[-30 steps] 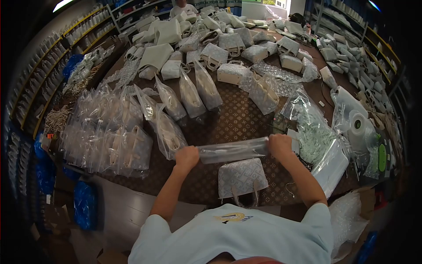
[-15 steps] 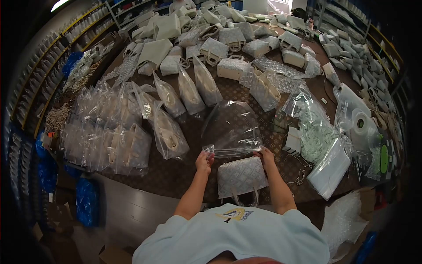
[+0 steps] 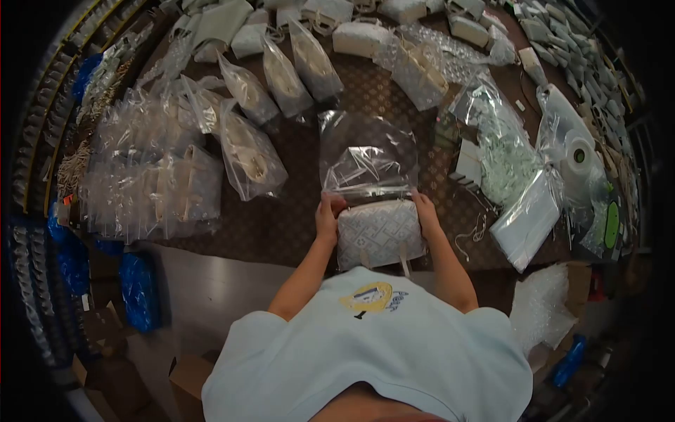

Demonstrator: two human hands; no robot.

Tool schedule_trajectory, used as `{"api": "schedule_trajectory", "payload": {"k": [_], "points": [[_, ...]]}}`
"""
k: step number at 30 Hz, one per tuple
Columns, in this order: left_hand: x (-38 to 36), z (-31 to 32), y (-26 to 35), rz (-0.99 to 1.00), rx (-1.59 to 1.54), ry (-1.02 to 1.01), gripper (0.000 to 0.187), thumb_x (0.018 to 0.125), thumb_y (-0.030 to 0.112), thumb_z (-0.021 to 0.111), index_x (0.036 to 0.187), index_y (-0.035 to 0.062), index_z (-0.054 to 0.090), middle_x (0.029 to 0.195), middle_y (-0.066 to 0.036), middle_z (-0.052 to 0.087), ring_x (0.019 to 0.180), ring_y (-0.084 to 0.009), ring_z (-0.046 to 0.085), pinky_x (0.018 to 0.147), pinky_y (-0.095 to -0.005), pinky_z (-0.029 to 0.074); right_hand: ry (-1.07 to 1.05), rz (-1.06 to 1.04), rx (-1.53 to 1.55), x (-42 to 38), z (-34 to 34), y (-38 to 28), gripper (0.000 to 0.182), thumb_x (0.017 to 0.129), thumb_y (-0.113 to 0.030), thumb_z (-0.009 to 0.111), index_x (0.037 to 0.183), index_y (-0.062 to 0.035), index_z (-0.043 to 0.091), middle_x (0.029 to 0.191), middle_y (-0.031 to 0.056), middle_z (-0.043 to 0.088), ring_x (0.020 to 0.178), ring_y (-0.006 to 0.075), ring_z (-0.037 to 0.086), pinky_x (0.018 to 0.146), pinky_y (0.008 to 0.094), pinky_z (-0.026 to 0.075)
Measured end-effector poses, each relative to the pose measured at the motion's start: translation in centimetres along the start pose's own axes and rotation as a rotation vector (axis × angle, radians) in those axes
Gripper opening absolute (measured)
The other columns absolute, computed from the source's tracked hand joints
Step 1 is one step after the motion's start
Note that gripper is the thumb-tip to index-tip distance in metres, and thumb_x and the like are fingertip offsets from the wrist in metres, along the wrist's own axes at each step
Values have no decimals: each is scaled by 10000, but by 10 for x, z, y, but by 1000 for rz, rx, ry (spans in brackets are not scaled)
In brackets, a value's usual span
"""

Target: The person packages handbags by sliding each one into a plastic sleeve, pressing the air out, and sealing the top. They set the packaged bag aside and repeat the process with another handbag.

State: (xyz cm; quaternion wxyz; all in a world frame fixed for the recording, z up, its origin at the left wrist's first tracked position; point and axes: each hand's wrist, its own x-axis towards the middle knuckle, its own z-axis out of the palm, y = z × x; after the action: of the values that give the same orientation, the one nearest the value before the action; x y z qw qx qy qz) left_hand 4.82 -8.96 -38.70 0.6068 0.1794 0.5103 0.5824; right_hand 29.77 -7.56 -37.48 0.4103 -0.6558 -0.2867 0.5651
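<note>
A clear plastic bag [image 3: 369, 151] lies spread on the brown patterned table, its mouth toward me. My left hand [image 3: 328, 218] grips the left corner of that mouth, fingers closed on the film. At the opposite corner, my right hand [image 3: 425, 213] has its fingers closed on the film too. Between my hands a pale grey patterned handbag [image 3: 382, 231] lies close to my body, its base end right at the bag's mouth. Its light handles [image 3: 404, 259] point toward my shirt.
Handbags in clear bags [image 3: 253, 158] stand in rows at the left. A bag of pale green packing material [image 3: 500, 158] and a stack of clear plastic sleeves [image 3: 527, 228] lie at the right. Unwrapped handbags [image 3: 360, 37] are heaped at the back. An open cardboard box [image 3: 190, 380] stands on the floor.
The view has tilted down. My hands have drawn the plastic bag's mouth toward me, up to the handbag's far end and partly around its sides.
</note>
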Motion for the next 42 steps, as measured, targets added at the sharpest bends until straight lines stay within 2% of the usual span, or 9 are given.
{"api": "schedule_trajectory", "payload": {"k": [5, 7, 10, 13, 20, 25, 36, 39, 42], "points": [[-31, -21, -11, -53, 94, 60, 451, 894, 465, 526, 896, 27, 633, 770, -70, 631, 720, -151, 593, 669, -297, 455, -51, -152, -43, -33, -10, 15, 433, 945, -384, 434, 1111, -11, 580, 970, 108, 633, 863, 214, 582, 761, 329, 444], [-42, -16, 6, 172, 691, 80, 450, 943, 399, 447, 930, 4, 661, 858, -93, 657, 796, -206, 609, 705, -298, 451, 181, -446, -548, -44, -6, 14, 378, 962, -334, 375, 1170, -93, 578, 952, 170, 643, 806, 313, 616, 716, 369, 467], [-53, -13, 29, 316, 1157, 52, 418, 952, 354, 437, 933, 8, 670, 805, -147, 656, 699, -258, 611, 627, -325, 458, 252, -621, -540, -58, 1, 7, 362, 959, -322, 373, 1213, -151, 566, 939, 197, 625, 783, 379, 603, 676, 408, 477], [-56, -4, 35, 630, 1093, 28, 371, 952, 297, 430, 899, 9, 658, 841, -175, 650, 762, -341, 618, 630, -355, 481, 229, -542, -778, -64, -3, 6, 387, 956, -351, 386, 1243, -145, 544, 963, 178, 634, 785, 360, 616, 670, 387, 487], [-57, -34, 14, 539, 1026, -50, 296, 944, 232, 461, 906, 7, 648, 830, -163, 651, 756, -316, 633, 636, -348, 488, 306, -882, -483, -34, -6, 37, 321, 934, -281, 480, 1182, -109, 588, 911, 155, 661, 769, 290, 644, 683, 341, 491], [-53, -36, 5, 339, 886, 66, 266, 925, 234, 503, 851, -9, 581, 757, -171, 623, 701, -290, 631, 587, -361, 455, 97, -453, -384, -38, -12, 17, 230, 914, -202, 512, 984, -27, 644, 765, 145, 649, 654, 185, 601, 615, 313, 460], [-81, -43, 21, 306, 922, -172, 256, 910, 237, 521, 809, 2, 529, 625, -177, 538, 531, -256, 551, 508, -342, 412, 123, -398, -446, -72, -43, 28, 254, 911, -208, 512, 874, 23, 610, 611, 57, 569, 560, 87, 492, 518, 270, 407], [-38, -31, 51, 431, 1033, -146, 254, 903, 223, 530, 807, -11, 547, 596, -156, 530, 540, -179, 568, 500, -328, 417, -31, -274, -295, -63, -41, -31, 256, 898, -189, 511, 810, 25, 621, 634, 15, 582, 541, 72, 512, 479, 227, 399], [-30, 11, 146, 243, 959, -192, 225, 893, 207, 535, 860, -8, 595, 613, -116, 570, 568, -144, 588, 520, -305, 434, -125, -132, -235, -87, -33, -132, 265, 882, -174, 505, 712, -2, 613, 605, 18, 569, 508, 65, 520, 457, 202, 399]]}}
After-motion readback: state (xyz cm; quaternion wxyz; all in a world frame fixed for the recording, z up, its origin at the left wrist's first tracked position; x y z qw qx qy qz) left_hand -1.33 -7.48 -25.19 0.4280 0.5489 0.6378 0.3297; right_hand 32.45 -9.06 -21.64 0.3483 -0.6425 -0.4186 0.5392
